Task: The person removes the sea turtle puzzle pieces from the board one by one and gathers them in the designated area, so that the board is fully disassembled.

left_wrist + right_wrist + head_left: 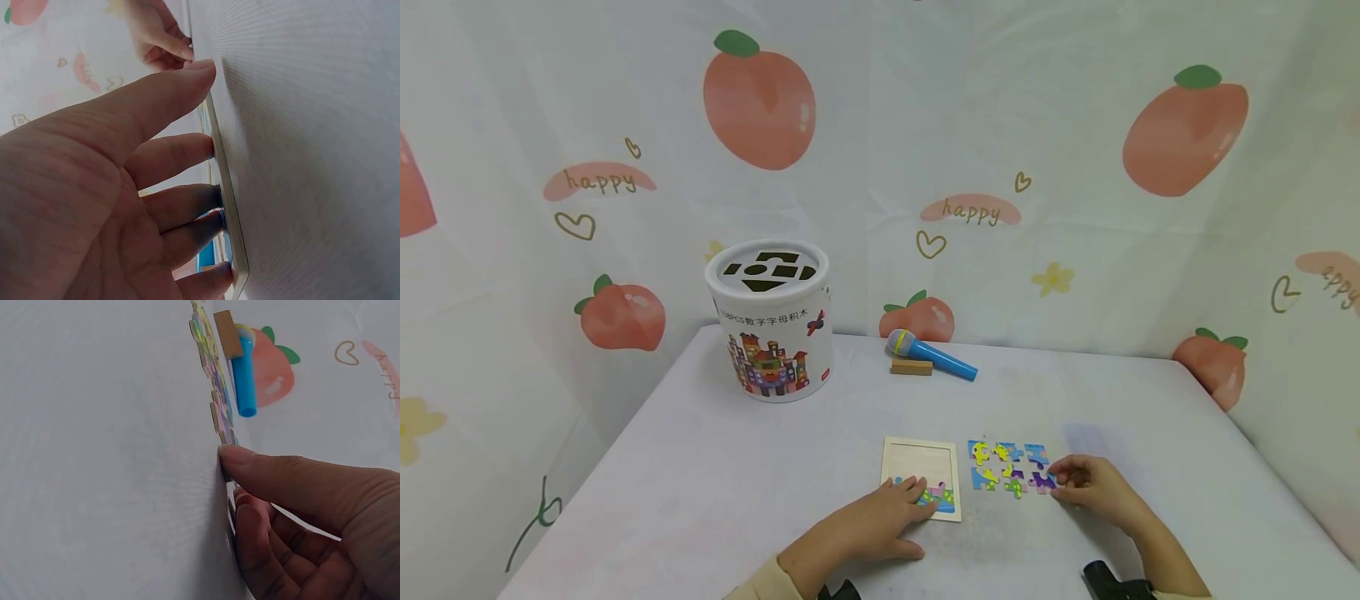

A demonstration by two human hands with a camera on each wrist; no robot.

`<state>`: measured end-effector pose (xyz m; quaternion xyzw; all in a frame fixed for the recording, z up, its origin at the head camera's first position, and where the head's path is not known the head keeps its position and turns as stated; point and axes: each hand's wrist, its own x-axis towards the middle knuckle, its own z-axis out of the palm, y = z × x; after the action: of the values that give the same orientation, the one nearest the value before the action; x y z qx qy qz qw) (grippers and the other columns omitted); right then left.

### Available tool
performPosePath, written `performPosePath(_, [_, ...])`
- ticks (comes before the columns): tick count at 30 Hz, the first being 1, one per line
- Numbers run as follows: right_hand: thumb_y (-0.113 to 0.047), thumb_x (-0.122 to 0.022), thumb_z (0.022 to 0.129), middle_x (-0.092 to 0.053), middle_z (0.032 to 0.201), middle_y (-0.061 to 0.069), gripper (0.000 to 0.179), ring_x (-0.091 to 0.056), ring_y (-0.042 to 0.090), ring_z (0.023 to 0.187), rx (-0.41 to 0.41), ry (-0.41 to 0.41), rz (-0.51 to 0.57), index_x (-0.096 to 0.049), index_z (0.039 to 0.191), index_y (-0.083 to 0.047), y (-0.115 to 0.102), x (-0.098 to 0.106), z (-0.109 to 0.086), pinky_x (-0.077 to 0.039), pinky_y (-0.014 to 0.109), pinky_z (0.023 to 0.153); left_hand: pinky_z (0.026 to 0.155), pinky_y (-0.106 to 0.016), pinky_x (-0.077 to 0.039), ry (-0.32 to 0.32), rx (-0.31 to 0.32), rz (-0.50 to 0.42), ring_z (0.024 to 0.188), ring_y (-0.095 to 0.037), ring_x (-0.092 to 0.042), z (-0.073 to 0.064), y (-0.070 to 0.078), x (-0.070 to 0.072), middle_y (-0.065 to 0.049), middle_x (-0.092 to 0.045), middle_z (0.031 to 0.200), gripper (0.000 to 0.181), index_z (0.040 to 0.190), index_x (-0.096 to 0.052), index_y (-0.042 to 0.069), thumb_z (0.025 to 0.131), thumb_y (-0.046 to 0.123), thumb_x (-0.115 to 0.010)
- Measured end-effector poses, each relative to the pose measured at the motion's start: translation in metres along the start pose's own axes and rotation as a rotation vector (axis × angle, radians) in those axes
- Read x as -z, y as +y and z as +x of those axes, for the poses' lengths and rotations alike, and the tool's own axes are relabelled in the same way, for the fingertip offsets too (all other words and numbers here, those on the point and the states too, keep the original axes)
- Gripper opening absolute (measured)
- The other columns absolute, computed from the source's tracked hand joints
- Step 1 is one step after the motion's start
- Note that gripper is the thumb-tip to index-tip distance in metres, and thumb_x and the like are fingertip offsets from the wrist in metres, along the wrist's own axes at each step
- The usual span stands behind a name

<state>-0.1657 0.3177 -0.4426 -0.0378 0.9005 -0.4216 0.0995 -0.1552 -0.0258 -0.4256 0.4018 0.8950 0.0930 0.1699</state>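
Observation:
My left hand (880, 518) rests with spread fingers on a wooden puzzle frame (921, 442). Inside the frame's lower part are fitted, colourful puzzle pieces (946, 500), partly covered by the fingers. In the left wrist view, fingertips press along the edge of the frame (228, 200). My right hand (1093, 490) is at the right end of several loose puzzle pieces (985, 477). Its thumb and curled index finger pinch a purple puzzle piece (1041, 481) at the table surface. The right wrist view mostly hides that piece behind the thumb.
A white bucket (775, 333) with shaped holes in its lid stands at the back left. Behind the puzzle lie a blue toy microphone (943, 361) and a small brown block (912, 367). A fruit-printed cloth (865, 167) hangs behind the white table (715, 492).

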Motion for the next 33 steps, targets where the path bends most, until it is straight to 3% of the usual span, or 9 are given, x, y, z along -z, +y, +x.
performPosePath(10, [-0.010,-0.073,0.079,-0.054,0.081,0.005,0.035,-0.046,0.004,0.066,0.023,-0.005,0.001,-0.061,0.103,0.011,0.002,0.000,0.000,-0.046,0.020,0.053,0.111,-0.043,-0.033,0.008,-0.005,0.004,0.139,-0.021,-0.032,0.000,0.000,0.000,-0.008,-0.037,0.148,0.059,0.137,-0.048,0.022,0.084,0.046,-0.062])
performPosePath(23, [-0.014,-0.074,0.078,-0.053,0.079,0.004,0.040,-0.047,0.008,0.067,-0.033,0.007,-0.003,-0.059,0.106,0.010,-0.005,0.001,-0.003,-0.045,0.021,0.054,0.111,-0.042,-0.031,0.011,0.002,-0.027,0.140,-0.022,-0.032,0.000,0.000,0.001,-0.007,-0.037,0.148,0.058,0.137,-0.048,0.023,0.085,0.044,-0.062])
performPosePath(33, [-0.017,-0.074,0.078,-0.054,0.076,0.003,0.037,-0.049,0.004,0.066,0.041,0.062,-0.092,-0.061,0.105,0.005,-0.023,-0.001,-0.003,-0.042,0.020,0.056,0.111,-0.042,-0.032,0.014,0.068,-0.210,0.139,-0.021,-0.033,0.000,-0.005,0.002,-0.002,-0.035,0.150,0.060,0.138,-0.046,0.026,0.083,0.043,-0.065])
